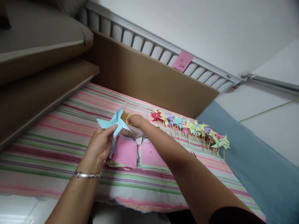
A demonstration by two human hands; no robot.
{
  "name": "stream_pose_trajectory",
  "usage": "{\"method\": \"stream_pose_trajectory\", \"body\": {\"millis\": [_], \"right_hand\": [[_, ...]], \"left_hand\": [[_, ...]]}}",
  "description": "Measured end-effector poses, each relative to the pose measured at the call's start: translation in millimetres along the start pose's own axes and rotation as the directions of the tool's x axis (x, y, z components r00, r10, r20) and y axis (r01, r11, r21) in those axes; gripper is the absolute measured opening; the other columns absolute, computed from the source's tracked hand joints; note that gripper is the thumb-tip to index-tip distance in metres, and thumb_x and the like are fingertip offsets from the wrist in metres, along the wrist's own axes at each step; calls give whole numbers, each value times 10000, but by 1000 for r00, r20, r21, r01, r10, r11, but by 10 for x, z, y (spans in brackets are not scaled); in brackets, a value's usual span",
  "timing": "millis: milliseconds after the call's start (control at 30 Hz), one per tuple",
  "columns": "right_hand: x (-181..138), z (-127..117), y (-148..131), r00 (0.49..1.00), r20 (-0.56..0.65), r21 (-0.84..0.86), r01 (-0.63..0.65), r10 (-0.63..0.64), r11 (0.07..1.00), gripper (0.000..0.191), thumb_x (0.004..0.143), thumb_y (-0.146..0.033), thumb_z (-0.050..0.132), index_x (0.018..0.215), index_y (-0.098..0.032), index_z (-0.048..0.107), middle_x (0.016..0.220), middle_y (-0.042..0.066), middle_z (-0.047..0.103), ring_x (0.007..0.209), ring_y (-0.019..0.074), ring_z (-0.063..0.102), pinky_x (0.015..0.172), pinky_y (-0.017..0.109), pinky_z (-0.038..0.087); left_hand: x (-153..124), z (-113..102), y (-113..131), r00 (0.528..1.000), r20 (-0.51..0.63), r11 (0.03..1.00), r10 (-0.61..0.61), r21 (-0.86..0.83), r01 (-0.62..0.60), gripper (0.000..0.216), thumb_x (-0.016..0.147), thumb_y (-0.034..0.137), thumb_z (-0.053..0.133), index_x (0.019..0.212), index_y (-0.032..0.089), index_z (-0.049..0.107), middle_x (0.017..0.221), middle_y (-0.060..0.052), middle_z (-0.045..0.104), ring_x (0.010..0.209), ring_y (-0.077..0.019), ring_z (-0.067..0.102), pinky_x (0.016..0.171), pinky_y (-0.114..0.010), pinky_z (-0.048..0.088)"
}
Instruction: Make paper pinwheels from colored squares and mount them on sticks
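A light blue paper pinwheel (115, 122) is pinched at its middle between the thumb and fingers of my left hand (101, 141); no stick shows on it. My right hand (137, 120) reaches into a clear plastic box (137, 109) that holds a bunch of thin wooden sticks (125, 117). Its fingertips are hidden inside the box, so I cannot see what they touch. Just below the box lie two stacks of cut paper squares, a pink-topped left stack (126, 152) and a right stack (151, 155) partly behind my right forearm.
Finished pinwheels on sticks (178, 122) lie in a row at the back right of the striped cloth (58, 140). A brown board (144, 74) stands along the back before a white railing with a pink note (182, 61). Large padded boards (46, 68) lean in at left.
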State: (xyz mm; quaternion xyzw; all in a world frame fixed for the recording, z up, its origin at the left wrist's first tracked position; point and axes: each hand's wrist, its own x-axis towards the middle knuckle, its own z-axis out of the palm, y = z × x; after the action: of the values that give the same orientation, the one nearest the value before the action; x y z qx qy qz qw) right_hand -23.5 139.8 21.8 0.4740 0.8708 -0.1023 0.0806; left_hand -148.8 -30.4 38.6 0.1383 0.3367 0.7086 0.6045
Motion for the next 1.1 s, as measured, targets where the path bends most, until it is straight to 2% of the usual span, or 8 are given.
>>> {"method": "stream_pose_trajectory", "body": {"millis": [300,433,633,767,833,900,967,1100], "right_hand": [[-100,-38,-86,999,-34,-103,36,-39,994,199,812,-203,551,897,-138,720,991,129,716,916,235,646,756,254,421],[-168,-137,-73,992,-110,-17,65,-66,998,233,850,-205,504,912,-148,722,940,103,729,886,208,650,770,242,422],[-383,-545,22,948,-314,164,102,-46,981,283,877,-156,459,1070,-129,664,1158,110,662,1076,195,591,897,260,411],[-795,-772,82,892,-449,321,108,51,941,327,897,-168,385,1149,-102,582,1043,103,691,941,142,640,836,254,470],[-1114,-763,124,842,-512,565,181,170,805,325,871,-182,412,1167,-122,532,909,66,701,761,122,658,725,256,508],[-1480,-648,192,809,-500,811,311,310,496,265,807,-220,514,1066,-167,532,740,-3,676,567,103,613,604,251,508],[-1841,-451,288,808,-439,897,363,393,253,182,744,-257,600,895,-183,532,647,-31,644,479,88,557,502,219,459],[-2358,-4,505,829,-299,937,349,472,-19,205,676,-272,674,795,-180,535,624,-30,623,456,71,502,427,186,349]], "left_hand": [[-5,-10,-32,999,34,1000,14,-23,-14,223,525,166,813,697,109,682,678,-21,694,613,-118,610,682,-245,490],[-22,-4,-25,999,42,999,22,-27,-21,232,533,167,809,717,106,682,705,-32,703,638,-127,621,683,-246,493],[-41,119,-85,997,72,999,37,-7,-37,222,524,170,808,695,112,680,717,-46,711,670,-142,633,692,-246,496],[-53,272,-191,988,143,999,54,-7,-53,235,526,185,811,723,135,693,740,-34,709,679,-141,627,680,-244,497],[-77,356,-259,978,202,998,55,26,-62,228,532,189,809,725,140,700,725,-36,702,661,-146,620,659,-251,492],[-115,428,-346,958,284,992,20,112,-54,204,549,208,805,710,133,705,704,-52,693,643,-157,609,635,-265,484],[-161,480,-460,933,359,973,-37,227,-48,184,568,230,801,693,129,711,690,-62,684,634,-159,594,618,-267,471],[-248,542,-754,891,446,906,-90,409,-112,144,581,237,799,670,168,710,656,-25,649,623,-135,560,613,-241,443]]}}
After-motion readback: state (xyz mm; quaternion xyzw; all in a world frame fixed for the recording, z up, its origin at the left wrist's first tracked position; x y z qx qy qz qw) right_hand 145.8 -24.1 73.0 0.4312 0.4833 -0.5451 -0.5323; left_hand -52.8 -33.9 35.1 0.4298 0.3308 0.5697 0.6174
